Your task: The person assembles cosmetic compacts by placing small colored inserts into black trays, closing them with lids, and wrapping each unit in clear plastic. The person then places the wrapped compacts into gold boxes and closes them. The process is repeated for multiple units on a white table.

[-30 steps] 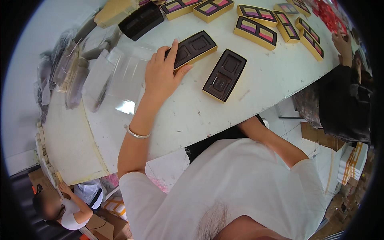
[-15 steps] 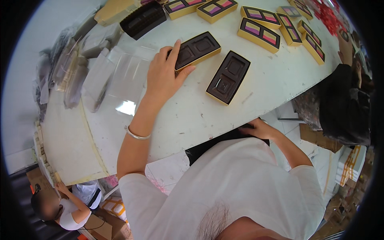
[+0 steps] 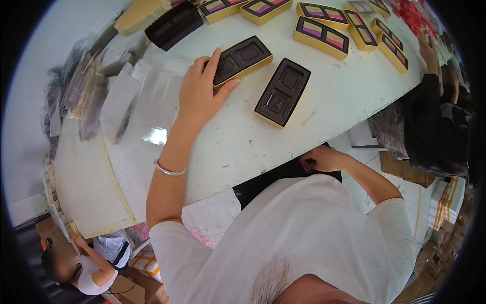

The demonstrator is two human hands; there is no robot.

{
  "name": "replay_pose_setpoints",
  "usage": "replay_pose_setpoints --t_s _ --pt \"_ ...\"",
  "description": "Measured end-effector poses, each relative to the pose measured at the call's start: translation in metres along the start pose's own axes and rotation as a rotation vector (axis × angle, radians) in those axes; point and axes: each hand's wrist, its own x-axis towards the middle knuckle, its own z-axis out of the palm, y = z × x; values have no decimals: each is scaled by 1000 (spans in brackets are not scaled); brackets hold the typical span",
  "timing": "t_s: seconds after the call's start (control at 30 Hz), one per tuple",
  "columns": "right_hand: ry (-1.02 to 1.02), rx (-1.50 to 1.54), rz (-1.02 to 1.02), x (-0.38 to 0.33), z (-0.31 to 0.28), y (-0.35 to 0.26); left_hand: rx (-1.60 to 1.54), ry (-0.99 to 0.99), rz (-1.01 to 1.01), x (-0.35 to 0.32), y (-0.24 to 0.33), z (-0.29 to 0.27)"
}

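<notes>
My left hand (image 3: 198, 91) is closed around the near-left end of a gold box with a dark brown two-well tray (image 3: 244, 59), fingers behind and thumb in front. The box rests on the white table. To its right lies a second gold box with a brown tray (image 3: 282, 92), touched by neither hand; its wells look vacant. My right hand (image 3: 326, 159) is low over my lap at the table edge, fingers curled. A small purplish-pink thing (image 3: 307, 165) shows at its fingertips, mostly hidden.
Several gold boxes with pink, purple and green contents (image 3: 321, 36) stand farther back. A stack of brown trays (image 3: 173, 24) and clear plastic covers (image 3: 158, 93) lie left. A co-worker in black (image 3: 433, 126) is at the right; another person (image 3: 86, 271) is lower left.
My right hand has turned and curled inward over my lap, and a purplish-pink thing now shows at its fingers. My left hand keeps its hold; the whole view has shifted slightly.
</notes>
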Motion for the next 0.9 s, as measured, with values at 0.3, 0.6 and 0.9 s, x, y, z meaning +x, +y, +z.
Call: replay_pose_setpoints --t_s 0.3,0.6,0.9 --pt "199 1395 150 -49 -38 -67 -125 0 -66 -1 3 0" --pt "361 935 -467 -18 -154 -125 -185 18 -55 3 3 -1" --pt "334 553 -418 99 -199 -170 -260 -11 -169 2 5 -4"
